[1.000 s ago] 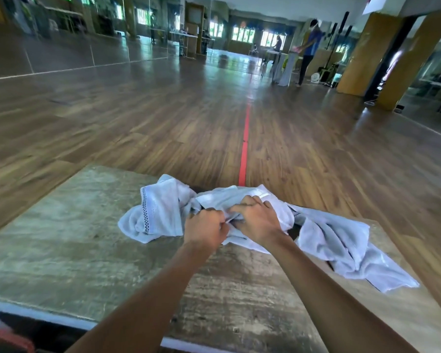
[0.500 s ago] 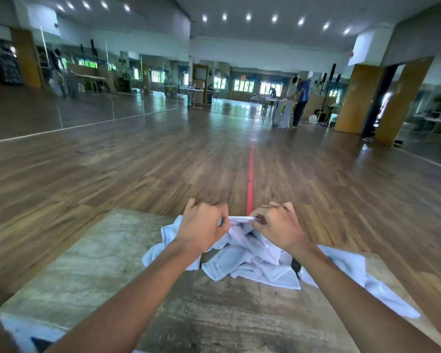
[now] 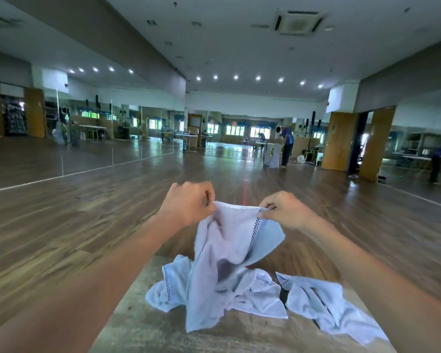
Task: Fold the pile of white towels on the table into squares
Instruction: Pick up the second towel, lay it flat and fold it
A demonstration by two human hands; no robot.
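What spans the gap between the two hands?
In the head view, the top edge of the lifted towel stretches from left hand to right hand.

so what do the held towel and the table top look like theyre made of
Held towel: soft woven cloth, probably cotton, matte white; it drapes in limp folds and has a dark checked band near the hem. Table: hard, dull, grey-brown, streaked and worn, maybe weathered wood or stone; the blur leaves that open.
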